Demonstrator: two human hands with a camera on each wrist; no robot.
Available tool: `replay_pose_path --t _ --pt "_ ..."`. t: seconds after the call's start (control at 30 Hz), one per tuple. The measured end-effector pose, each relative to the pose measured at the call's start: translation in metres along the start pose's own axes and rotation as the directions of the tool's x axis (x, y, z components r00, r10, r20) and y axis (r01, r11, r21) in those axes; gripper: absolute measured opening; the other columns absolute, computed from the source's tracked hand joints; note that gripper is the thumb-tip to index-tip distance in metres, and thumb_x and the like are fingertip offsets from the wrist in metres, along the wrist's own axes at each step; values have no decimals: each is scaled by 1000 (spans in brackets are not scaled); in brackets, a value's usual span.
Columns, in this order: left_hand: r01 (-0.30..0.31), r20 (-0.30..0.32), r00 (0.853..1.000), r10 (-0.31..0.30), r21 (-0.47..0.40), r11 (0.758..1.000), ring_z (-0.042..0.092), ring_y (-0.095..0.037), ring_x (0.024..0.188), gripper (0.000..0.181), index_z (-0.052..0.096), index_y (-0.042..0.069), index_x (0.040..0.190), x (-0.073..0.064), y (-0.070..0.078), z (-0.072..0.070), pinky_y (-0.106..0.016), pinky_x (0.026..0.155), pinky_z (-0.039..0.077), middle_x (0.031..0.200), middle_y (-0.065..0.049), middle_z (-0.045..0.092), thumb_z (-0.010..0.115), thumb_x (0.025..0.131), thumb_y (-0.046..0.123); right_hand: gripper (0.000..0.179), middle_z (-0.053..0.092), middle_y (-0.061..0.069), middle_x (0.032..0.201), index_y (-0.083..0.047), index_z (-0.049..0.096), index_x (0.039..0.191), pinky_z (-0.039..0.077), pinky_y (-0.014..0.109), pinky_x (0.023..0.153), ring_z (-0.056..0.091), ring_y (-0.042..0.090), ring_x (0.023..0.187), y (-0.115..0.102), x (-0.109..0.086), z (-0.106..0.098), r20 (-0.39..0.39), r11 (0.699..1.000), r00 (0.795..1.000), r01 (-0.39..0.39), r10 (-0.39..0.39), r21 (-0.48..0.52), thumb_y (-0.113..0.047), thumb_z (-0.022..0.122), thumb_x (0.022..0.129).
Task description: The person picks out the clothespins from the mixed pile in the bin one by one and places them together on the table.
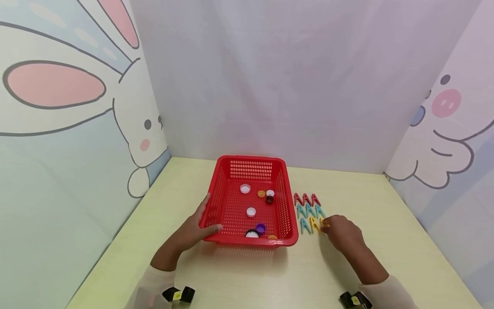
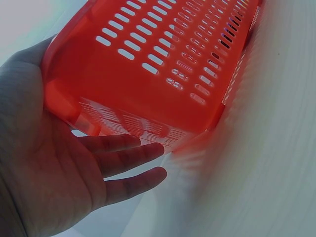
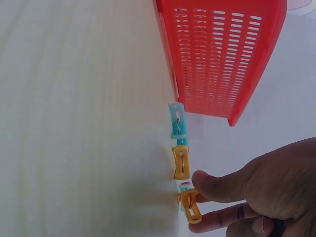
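A red plastic basket (image 1: 250, 241) stands on the table, with several small bottle caps on its floor, among them a white cap (image 1: 251, 212) and a purple cap (image 1: 260, 228). My left hand (image 1: 193, 231) is at its front left corner. The thumb hooks over the rim while the other fingers lie nearly straight outside the wall. To the right of the basket, small clothespins stand in rows: red clothespins (image 1: 306, 199), teal clothespins (image 1: 310, 210) and a yellow clothespin (image 1: 314, 224). At the nearest row's right end, my right hand (image 1: 344, 234) pinches a yellow clothespin (image 3: 190, 206) between thumb and finger.
The pale wooden table (image 1: 239, 279) meets a plain light cloth wall (image 1: 270, 86) behind the basket. Cloth walls with cartoon animals flank it left and right. Each wrist carries a small black camera, such as the left wrist camera (image 1: 187, 295).
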State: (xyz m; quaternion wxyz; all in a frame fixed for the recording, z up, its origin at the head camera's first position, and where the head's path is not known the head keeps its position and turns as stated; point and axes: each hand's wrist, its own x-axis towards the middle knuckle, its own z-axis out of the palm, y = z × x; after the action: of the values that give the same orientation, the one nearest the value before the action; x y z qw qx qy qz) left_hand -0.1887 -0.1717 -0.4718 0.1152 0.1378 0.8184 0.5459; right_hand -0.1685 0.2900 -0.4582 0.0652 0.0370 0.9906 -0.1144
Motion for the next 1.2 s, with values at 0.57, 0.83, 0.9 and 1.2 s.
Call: replay_pose_path --t 0.57,0.83,0.9,1.2 --pt "-1 -7 1000 1 3 1000 46 -43 150 127 0 27 177 3 -3 0 -48 100 66 167 -17 39 90 87 31 33 76 19 118 -9 84 121 55 39 61 68 28 96 6 1 -1 -6 996 998 60 -61 -59 4 62 100" --pt "-14 -30 999 15 51 999 49 -41 146 126 1 24 177 3 0 2 -47 98 67 164 -19 43 89 87 34 34 74 17 113 -10 83 123 54 40 60 67 28 93 8 0 -1 -4 996 998 58 -58 -69 4 63 100" --pt "-23 -42 999 26 77 997 52 -39 144 126 2 24 177 3 0 3 -46 97 67 161 -19 46 89 87 36 34 74 16 111 -9 82 125 53 39 60 65 27 89 8 0 -2 -7 997 999 53 -54 -61 4 63 101" --pt "-75 -66 994 83 111 991 67 -39 133 105 -1 20 177 0 -3 -2 -47 97 67 160 -24 51 66 103 53 38 73 17 112 -5 78 133 59 41 62 72 31 94 7 2 -5 -31 999 999 22 -23 -45 6 65 99"
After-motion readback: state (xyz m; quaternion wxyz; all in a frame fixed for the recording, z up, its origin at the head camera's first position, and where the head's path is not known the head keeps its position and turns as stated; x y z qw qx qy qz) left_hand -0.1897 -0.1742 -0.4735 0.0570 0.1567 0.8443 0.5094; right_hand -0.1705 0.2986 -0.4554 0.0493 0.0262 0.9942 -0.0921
